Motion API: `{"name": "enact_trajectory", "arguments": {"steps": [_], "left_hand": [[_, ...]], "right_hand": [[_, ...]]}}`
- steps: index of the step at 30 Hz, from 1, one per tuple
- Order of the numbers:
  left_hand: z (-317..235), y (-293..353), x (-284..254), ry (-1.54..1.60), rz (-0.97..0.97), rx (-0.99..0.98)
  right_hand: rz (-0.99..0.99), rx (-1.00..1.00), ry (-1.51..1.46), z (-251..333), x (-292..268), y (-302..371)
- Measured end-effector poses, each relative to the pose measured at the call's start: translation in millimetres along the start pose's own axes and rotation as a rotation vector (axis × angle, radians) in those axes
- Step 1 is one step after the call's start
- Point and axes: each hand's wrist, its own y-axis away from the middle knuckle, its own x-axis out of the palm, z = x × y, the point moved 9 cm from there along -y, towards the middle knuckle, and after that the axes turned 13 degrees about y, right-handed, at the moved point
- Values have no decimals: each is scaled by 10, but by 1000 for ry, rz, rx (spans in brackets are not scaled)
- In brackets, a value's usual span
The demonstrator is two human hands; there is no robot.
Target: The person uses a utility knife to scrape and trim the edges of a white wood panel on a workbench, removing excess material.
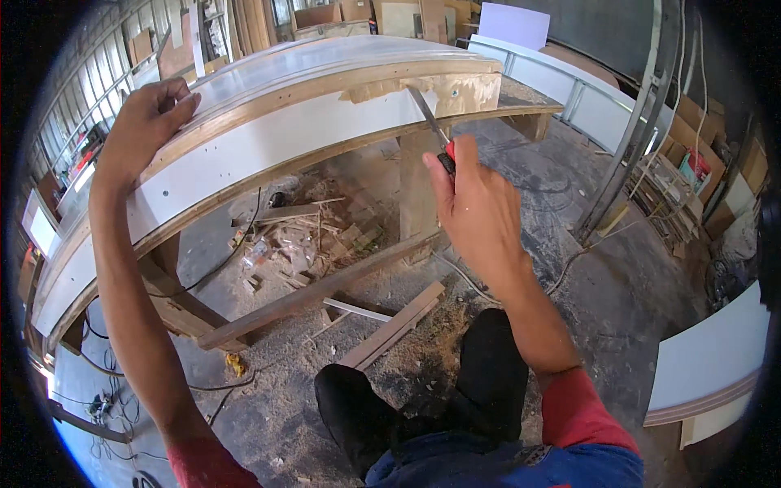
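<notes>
A long white panel [244, 142] with bare wooden edge strips lies across a wooden workbench. At its far right end the white facing gives way to rough tan wood [460, 96] with a ragged border. My right hand [480, 211] is closed around the red and black handle of a chisel [425, 110]. The flat metal blade slants up and left, its tip at the border of the bare patch. On the left, my left hand [154, 122] rests at the panel's upper edge, fingers loosely bent and thumb apart, holding nothing.
Beneath the bench are wood scraps and plastic bits [305, 244], a wooden crossbar [317, 293] and cables. Loose wooden strips [394, 325] lie before my knees. A metal post [626, 154] stands at right, with stacked boards [667, 203] behind it. A white curved panel [708, 358] lies lower right.
</notes>
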Motion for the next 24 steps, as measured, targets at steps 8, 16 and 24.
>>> {"name": "enact_trajectory", "arguments": {"steps": [8, 16, 24], "left_hand": [[-37, -51, 22, 59, 9, 114], [-14, 9, -42, 70, -29, 76], [36, -7, 13, 105, -71, 207]], "right_hand": [[138, 23, 30, -183, 102, 509], [36, -36, -23, 368, -153, 59], [91, 4, -28, 372, -151, 186]]}}
